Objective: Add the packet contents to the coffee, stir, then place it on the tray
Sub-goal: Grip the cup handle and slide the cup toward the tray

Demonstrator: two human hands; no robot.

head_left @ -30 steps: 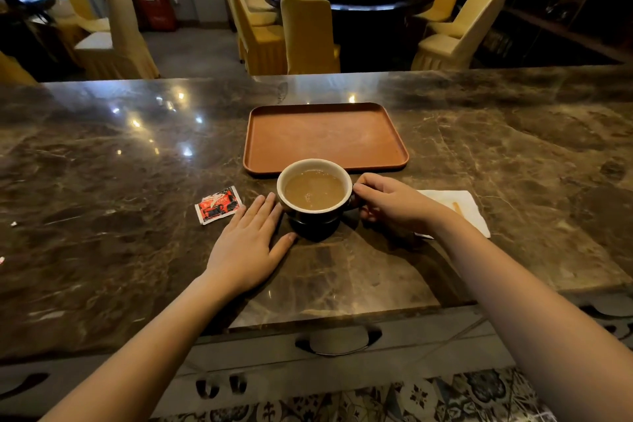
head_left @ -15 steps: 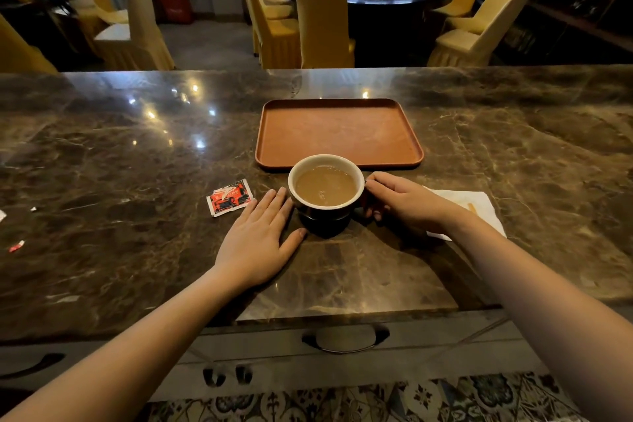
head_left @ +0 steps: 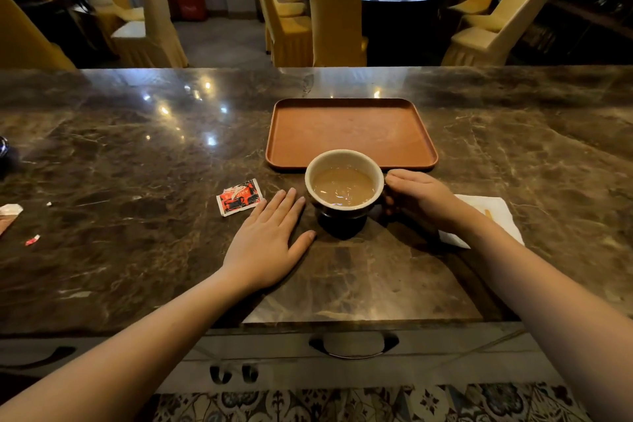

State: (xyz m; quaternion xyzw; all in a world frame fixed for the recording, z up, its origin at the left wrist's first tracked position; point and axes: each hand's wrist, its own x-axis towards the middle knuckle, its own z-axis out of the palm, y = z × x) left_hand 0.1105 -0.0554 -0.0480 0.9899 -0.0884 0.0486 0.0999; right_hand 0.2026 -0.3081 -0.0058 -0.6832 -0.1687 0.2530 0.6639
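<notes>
My right hand (head_left: 419,200) grips coffee cup (head_left: 344,190) by its side, near tray (head_left: 351,132); left hand (head_left: 269,245) flat, fingers spread, on desk (head_left: 120,164).

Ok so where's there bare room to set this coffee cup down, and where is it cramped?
The whole flat brown tray behind the dark coffee cup is bare. So is the marble counter left of the tray, beyond the torn red packet. It is crowded around the cup: the left hand lies flat beside it, the right hand is at its handle side, over the white napkin.
</notes>
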